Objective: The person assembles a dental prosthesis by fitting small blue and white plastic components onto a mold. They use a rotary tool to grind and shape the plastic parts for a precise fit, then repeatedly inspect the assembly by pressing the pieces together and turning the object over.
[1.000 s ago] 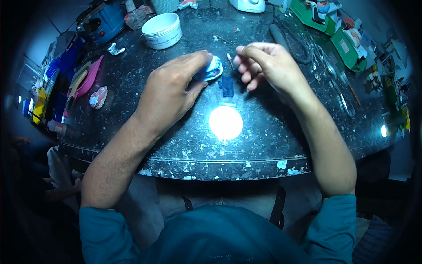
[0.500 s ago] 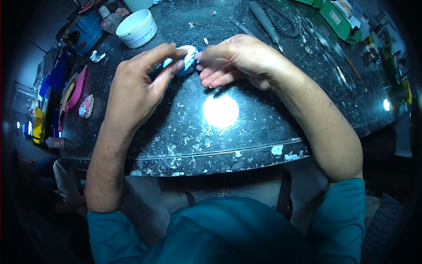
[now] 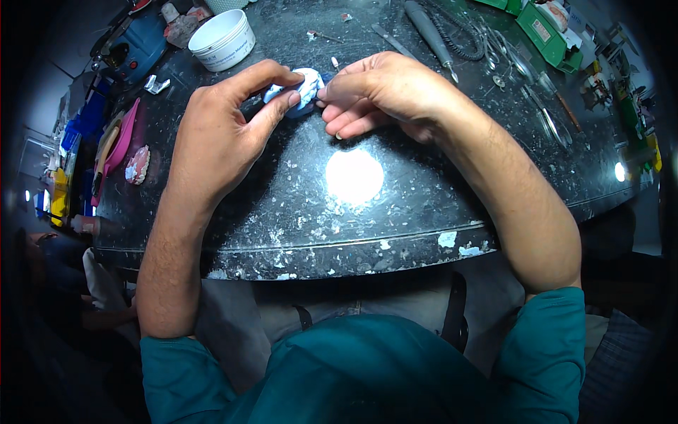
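Note:
A small blue-and-white lump (image 3: 308,88), which looks like a dental mould, is held up over the far middle of the dark worktop. My left hand (image 3: 224,131) grips its left side between thumb and forefinger. At its right edge, my right hand (image 3: 381,88) pinches with thumb and forefinger, the other fingers stretched loosely below. Those fingertips partly hide that edge, so any small piece between them cannot be made out. Beyond the left hand stands a white plastic tub (image 3: 222,44).
A pink-and-white dental model (image 3: 138,165) and a pink bowl (image 3: 126,134) lie at the left. A grey corded handpiece (image 3: 431,39) sits at the far right, near several metal instruments (image 3: 544,116) and a green bin (image 3: 542,32). The worktop's front edge (image 3: 367,265) is chipped.
The view has shifted slightly. Both hands keep their hold on the lump, whose white face is turned a little differently.

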`<state>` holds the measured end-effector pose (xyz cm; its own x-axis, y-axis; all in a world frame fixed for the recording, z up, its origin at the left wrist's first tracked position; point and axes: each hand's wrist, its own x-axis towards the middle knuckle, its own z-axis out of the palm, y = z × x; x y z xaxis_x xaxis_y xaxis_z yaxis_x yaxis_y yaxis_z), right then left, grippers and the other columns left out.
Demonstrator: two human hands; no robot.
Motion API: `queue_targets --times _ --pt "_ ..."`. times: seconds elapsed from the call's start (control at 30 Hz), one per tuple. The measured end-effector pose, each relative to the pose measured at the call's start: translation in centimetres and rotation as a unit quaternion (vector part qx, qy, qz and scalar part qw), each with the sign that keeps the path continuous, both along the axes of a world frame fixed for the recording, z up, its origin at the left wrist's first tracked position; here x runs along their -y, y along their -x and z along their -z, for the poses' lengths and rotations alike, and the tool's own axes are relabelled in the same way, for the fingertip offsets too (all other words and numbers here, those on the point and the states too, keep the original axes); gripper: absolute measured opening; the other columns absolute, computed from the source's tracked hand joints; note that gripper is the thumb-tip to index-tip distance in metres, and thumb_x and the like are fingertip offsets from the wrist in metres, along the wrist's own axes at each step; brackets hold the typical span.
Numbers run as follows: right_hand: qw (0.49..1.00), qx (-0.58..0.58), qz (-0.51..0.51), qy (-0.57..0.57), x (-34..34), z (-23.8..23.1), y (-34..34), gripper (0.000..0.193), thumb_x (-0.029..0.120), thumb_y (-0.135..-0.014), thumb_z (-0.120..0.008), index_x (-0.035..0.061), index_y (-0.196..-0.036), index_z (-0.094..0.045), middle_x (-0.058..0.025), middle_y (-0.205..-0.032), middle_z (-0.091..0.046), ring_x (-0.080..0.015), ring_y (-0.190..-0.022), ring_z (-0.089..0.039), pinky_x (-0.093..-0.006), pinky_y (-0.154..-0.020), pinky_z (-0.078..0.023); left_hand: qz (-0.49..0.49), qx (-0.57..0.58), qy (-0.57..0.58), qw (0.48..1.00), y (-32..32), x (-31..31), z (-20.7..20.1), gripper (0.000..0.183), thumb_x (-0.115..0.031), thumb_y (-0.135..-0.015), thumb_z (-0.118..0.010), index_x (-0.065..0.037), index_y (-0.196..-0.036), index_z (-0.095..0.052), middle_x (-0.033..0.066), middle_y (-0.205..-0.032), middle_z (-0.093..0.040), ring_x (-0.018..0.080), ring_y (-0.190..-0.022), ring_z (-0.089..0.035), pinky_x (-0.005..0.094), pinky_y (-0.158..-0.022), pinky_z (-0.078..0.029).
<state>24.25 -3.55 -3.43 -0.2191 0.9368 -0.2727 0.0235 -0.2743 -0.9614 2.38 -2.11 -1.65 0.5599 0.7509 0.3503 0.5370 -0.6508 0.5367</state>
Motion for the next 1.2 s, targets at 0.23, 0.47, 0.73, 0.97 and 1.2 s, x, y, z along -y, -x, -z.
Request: queue_targets --times 0.23,0.47,0.73,0.97,1.2 --pt "1.0 0.016 -0.009 0.001 0.2 -0.2 -0.1 0.025 0.013 -0.093 -0.063 -0.0104 -0.101 -0.068 -0.0204 -0.09 -0.073 -0.0205 -0.074 -0.075 -0.0265 -0.065 -0.065 0.007 0.011 0.003 1.0 0.0 0.2 -0.1 0.022 -0.006 -0.092 -0.07 0.001 -0.113 -0.07 0.0105 -0.11 -0.074 0.0172 -0.108 -0.069 0.0306 -0.096 -0.051" --pt "1.0 -0.001 0.008 0.017 0.5 -0.8 0.0 0.027 0.015 -0.089 -0.07 -0.0102 -0.099 -0.067 -0.0189 -0.088 -0.072 -0.0205 -0.076 -0.074 -0.0255 -0.068 -0.064 0.001 0.016 0.012 1.0 -0.1 0.3 -0.1 0.021 -0.006 -0.092 -0.07 0.001 -0.112 -0.07 0.0106 -0.111 -0.074 0.0168 -0.108 -0.068 0.0301 -0.097 -0.051" --pt "1.0 0.007 -0.001 0.008 0.3 -0.6 -0.1 0.025 0.013 -0.09 -0.069 -0.0097 -0.099 -0.066 -0.0181 -0.087 -0.072 -0.0198 -0.075 -0.074 -0.0246 -0.068 -0.064 0.011 0.024 0.001 1.0 -0.3 0.4 -0.2 0.021 -0.007 -0.092 -0.07 0.001 -0.112 -0.071 0.0123 -0.113 -0.074 0.0179 -0.109 -0.068 0.0307 -0.097 -0.051" --pt "1.0 0.001 0.0 0.015 0.5 -0.6 -0.3 0.026 0.013 -0.09 -0.069 -0.0103 -0.101 -0.067 -0.0188 -0.086 -0.072 -0.0198 -0.074 -0.074 -0.0245 -0.068 -0.064 0.01 0.028 0.011 0.999 -0.3 0.4 -0.2 0.022 -0.007 -0.092 -0.071 0.001 -0.112 -0.071 0.013 -0.115 -0.073 0.0185 -0.111 -0.068 0.0313 -0.098 -0.051" --pt "0.999 0.018 -0.01 0.024 0.0 -1.8 -2.4 0.024 0.008 -0.092 -0.065 -0.0138 -0.099 -0.067 -0.0221 -0.091 -0.072 -0.0224 -0.075 -0.075 -0.0255 -0.068 -0.065 0.004 0.02 0.024 0.999 -0.2 0.3 -0.1 0.024 -0.006 -0.092 -0.07 0.001 -0.116 -0.068 0.0123 -0.113 -0.073 0.0179 -0.11 -0.067 0.031 -0.098 -0.051"
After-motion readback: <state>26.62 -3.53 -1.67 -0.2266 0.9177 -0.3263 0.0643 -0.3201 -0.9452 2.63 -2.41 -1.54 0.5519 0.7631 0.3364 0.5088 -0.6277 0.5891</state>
